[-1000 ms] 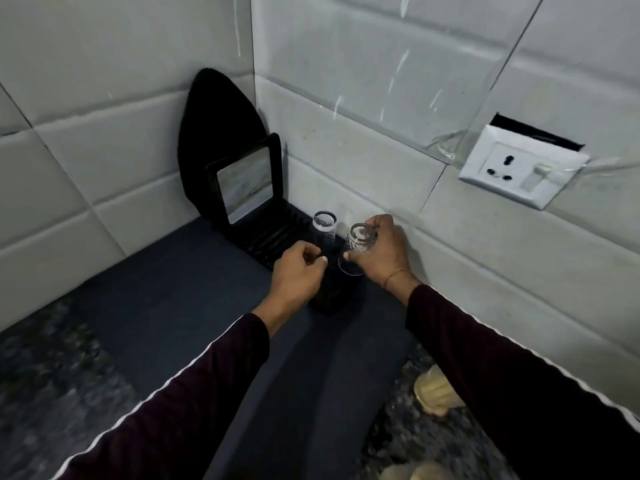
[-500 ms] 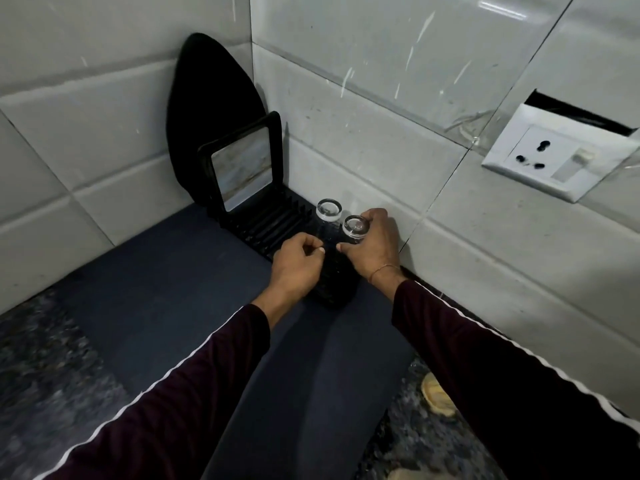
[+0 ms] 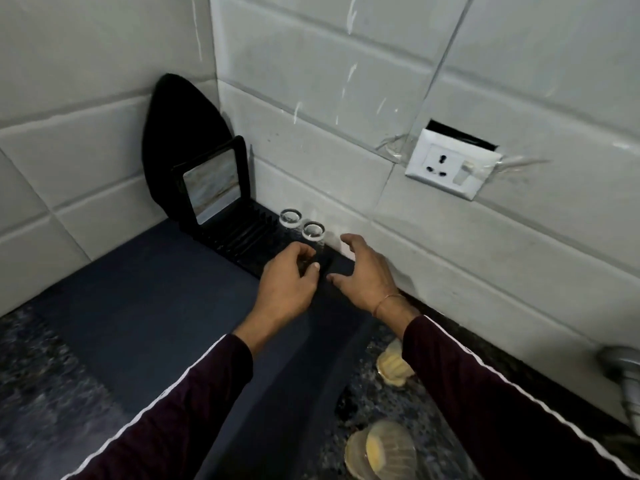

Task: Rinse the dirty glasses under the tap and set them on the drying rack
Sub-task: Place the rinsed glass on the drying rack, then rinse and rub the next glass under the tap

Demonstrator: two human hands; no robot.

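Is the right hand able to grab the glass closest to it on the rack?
Probably yes. The right hand is open beside the nearer glass on the black drying rack, with nothing between them; the left hand sits just in front, curled at its base.

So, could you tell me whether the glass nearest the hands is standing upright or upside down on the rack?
Upside down: the nearer glass shows its thick, closed base uppermost, standing on the black rack.

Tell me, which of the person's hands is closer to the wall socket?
The right hand. It hovers open below and left of the wall socket, by the tiled wall. The left hand is farther left, fingers curled, at the drying rack.
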